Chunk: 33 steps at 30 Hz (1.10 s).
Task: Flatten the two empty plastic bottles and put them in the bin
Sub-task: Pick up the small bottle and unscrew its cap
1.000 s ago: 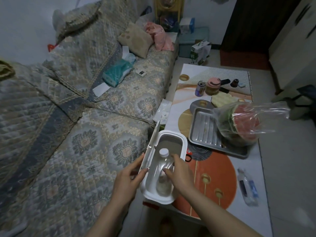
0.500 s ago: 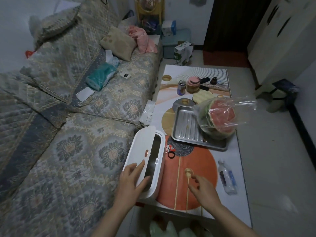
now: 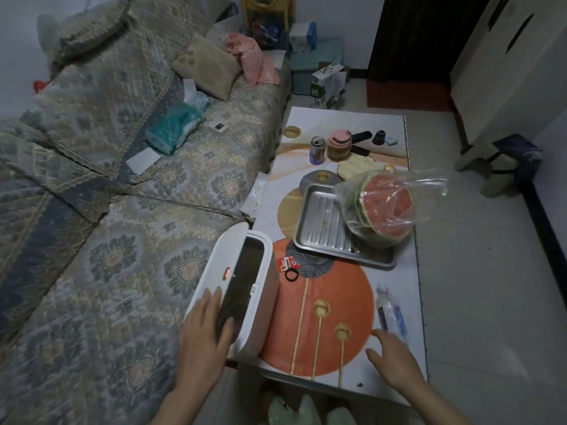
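A white bin (image 3: 264, 305) stands at the near left corner of the low table (image 3: 408, 289), its lid nearly down over a narrow dark gap. My left hand (image 3: 206, 335) rests flat on the lid, fingers spread. The bottle that went in is hidden inside. A flattened clear plastic bottle (image 3: 390, 312) with a blue label lies near the table's right edge. My right hand (image 3: 391, 355) is open, its fingertips just short of that bottle's near end, holding nothing.
A steel tray (image 3: 319, 228) holds a bagged watermelon half (image 3: 383, 207) mid-table. A can (image 3: 317, 150), a pink-lidded jar (image 3: 339, 144) and small items sit at the far end. A patterned sofa (image 3: 122, 240) runs along the left. Bare floor lies to the right.
The bottle went into the bin and my right hand let go. My left hand swung the lid almost shut. My right hand crossed the table to the second bottle.
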Tool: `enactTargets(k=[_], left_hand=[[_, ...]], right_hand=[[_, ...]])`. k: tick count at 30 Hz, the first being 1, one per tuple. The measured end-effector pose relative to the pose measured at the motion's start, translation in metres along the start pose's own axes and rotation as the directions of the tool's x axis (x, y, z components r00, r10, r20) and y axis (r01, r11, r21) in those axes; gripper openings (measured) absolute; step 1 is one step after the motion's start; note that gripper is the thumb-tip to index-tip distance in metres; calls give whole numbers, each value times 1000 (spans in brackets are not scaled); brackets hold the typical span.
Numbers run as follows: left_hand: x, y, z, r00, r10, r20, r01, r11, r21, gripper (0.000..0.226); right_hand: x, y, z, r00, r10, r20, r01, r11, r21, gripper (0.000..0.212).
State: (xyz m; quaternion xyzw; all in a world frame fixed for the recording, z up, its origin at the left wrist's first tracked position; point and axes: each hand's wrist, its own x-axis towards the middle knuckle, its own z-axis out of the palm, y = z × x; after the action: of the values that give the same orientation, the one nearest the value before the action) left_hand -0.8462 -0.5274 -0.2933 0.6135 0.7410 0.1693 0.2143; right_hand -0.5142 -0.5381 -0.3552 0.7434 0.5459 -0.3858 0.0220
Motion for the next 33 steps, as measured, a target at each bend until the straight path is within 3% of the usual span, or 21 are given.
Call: enactTargets(k=[4,8,16,20,25,29,33], left_hand=[[2,20,-14,989,29,-142,-6,987,158,65],[8,61,-5,984,45,-173,-4,973,231,70],[31,124,88,991,71,117,-103,951,293,67],[47,131,162,952,105,289,-186,945,269,73],[63,110,257,875,44,481,-213,929,303,58],[67,86,304,838,-14,545,-207,917,341,61],[71,74,324,832,-29,554,-216,903,372,62]], right_hand=[[29,28,-24,996,88,-27,-89,995,-44,47],[48,43,-39,996,85,-13,-85,996,-32,43],[67,68,-50,998,49,35,-49,999,-9,48],[84,87,-42,996,65,56,-63,998,-24,51],[122,112,-20,995,85,43,-84,996,-41,52],[157,120,-2,994,108,-23,-109,992,-64,55],[184,117,10,981,152,-121,-150,988,23,69]])
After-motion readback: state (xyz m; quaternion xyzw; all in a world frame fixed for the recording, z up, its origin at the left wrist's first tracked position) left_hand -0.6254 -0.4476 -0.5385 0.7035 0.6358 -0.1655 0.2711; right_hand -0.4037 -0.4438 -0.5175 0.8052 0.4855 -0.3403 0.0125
